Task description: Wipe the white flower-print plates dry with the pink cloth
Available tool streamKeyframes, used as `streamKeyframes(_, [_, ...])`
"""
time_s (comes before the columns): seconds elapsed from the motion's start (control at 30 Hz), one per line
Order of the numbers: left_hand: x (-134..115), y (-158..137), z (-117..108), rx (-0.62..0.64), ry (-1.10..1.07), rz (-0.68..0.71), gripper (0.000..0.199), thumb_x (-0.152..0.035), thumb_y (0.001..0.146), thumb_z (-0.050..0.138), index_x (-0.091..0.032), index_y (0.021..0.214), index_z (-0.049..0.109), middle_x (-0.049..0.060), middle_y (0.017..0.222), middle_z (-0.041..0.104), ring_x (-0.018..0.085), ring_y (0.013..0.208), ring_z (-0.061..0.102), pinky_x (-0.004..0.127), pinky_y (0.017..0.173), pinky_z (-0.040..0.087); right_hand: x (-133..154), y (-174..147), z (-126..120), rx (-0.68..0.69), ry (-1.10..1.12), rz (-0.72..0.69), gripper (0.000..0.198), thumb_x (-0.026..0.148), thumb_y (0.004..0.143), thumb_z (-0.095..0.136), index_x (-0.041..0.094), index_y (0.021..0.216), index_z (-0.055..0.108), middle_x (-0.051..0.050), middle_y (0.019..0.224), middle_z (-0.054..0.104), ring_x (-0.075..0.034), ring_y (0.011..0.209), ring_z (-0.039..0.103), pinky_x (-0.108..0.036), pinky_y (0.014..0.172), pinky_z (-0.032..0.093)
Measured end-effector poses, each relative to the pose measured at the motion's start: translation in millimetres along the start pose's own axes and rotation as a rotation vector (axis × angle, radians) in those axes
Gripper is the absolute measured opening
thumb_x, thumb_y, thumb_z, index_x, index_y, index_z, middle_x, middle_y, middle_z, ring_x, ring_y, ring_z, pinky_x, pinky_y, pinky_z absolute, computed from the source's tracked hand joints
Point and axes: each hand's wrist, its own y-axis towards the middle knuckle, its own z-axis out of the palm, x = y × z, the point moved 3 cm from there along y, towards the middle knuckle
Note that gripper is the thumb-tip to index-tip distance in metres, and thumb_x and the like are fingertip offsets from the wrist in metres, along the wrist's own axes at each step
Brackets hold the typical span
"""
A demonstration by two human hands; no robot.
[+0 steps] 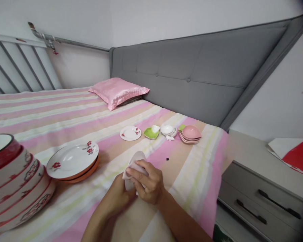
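Note:
Over the near part of the bed, my left hand (122,191) is closed around the lower side of a small white dish (138,156). My right hand (151,181) presses a folded white tissue (130,170) against the dish, with its fingers bent over it. Much of the dish is hidden by the tissue and fingers. Beyond my hands is a row: a white flowered plate (130,133), a green leaf-shaped dish (150,133) with a white piece on it, a stack of small white bowls (167,129), and stacked pink dishes (192,131).
At left stand a tall stack of red-and-white bowls (22,188) and stacked flowered plates (72,159). A pink pillow (118,90) lies by the grey headboard (174,67). A nightstand (257,181) is on the right. A small black scrap (167,159) lies on the striped sheet (192,188).

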Motion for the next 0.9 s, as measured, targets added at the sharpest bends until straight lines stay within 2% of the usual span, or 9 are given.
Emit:
streamKeyframes(0.13, [-5,-1,2,0.042,0.057,-0.026,0.027,-0.007,0.066,0.049,-0.013,0.088,0.062,0.003,0.083,0.067,0.021,0.080,0.060,0.029,0.072,0.049,-10,2,-3,-0.039,-0.053,0.223,0.043,0.020,0.087,0.047,0.026,0.129,0.051,-0.010,0.124,0.052,-0.023,0.112,0.054,-0.036,0.089,0.051])
streamKeyframes(0.27, [-8,-1,3,0.076,0.019,-0.001,0.047,-0.004,0.063,0.049,-0.015,0.107,0.060,0.005,0.107,0.066,0.023,0.094,0.059,0.032,0.086,0.046,-25,1,-6,-0.056,-0.021,0.417,0.039,0.023,0.091,0.039,0.024,0.128,0.051,-0.010,0.124,0.052,-0.021,0.113,0.051,-0.038,0.093,0.046])
streamKeyframes(0.4, [-4,1,4,0.085,0.001,-0.032,0.045,-0.007,0.066,0.052,-0.015,0.109,0.061,0.006,0.107,0.067,0.023,0.092,0.060,0.033,0.084,0.046,-40,-1,-4,-0.034,0.067,0.506,0.033,0.026,0.092,0.037,0.020,0.120,0.054,-0.009,0.110,0.059,-0.019,0.106,0.054,-0.034,0.090,0.045])
streamKeyframes(0.57, [5,5,2,0.045,-0.060,-0.057,0.041,-0.016,0.071,0.058,-0.013,0.112,0.060,0.007,0.101,0.069,0.025,0.091,0.061,0.032,0.079,0.047,-55,-7,-2,-0.079,0.116,0.613,0.029,0.030,0.093,0.036,0.019,0.112,0.055,-0.008,0.102,0.061,-0.019,0.096,0.055,-0.033,0.085,0.044])
streamKeyframes(0.63, [12,6,3,0.017,-0.048,-0.080,0.039,-0.023,0.073,0.060,-0.012,0.110,0.062,0.007,0.097,0.070,0.027,0.090,0.062,0.032,0.075,0.048,-62,-10,-1,-0.085,0.124,0.698,0.030,0.033,0.093,0.035,0.018,0.110,0.055,-0.008,0.103,0.061,-0.019,0.096,0.056,-0.033,0.084,0.043])
streamKeyframes(0.73, [23,7,6,-0.045,0.056,-0.122,0.030,-0.030,0.074,0.060,-0.012,0.096,0.067,0.006,0.089,0.072,0.029,0.086,0.063,0.033,0.073,0.048,-69,-15,1,-0.072,0.131,0.807,0.032,0.036,0.092,0.036,0.018,0.109,0.056,-0.009,0.103,0.062,-0.020,0.094,0.057,-0.032,0.082,0.043])
streamKeyframes(0.83, [30,8,8,-0.097,0.155,-0.172,0.027,-0.035,0.076,0.056,-0.012,0.080,0.068,0.006,0.078,0.071,0.029,0.076,0.064,0.033,0.066,0.048,-71,-18,2,-0.065,0.135,0.841,0.032,0.037,0.092,0.037,0.018,0.107,0.058,-0.007,0.099,0.063,-0.019,0.090,0.058,-0.030,0.078,0.044])
streamKeyframes(0.9, [29,10,8,-0.126,0.180,-0.183,0.027,-0.036,0.076,0.055,-0.012,0.077,0.066,0.006,0.076,0.071,0.028,0.074,0.064,0.033,0.064,0.047,-70,-18,2,-0.077,0.140,0.845,0.032,0.036,0.091,0.037,0.019,0.107,0.058,-0.007,0.099,0.064,-0.018,0.088,0.058,-0.029,0.076,0.044])
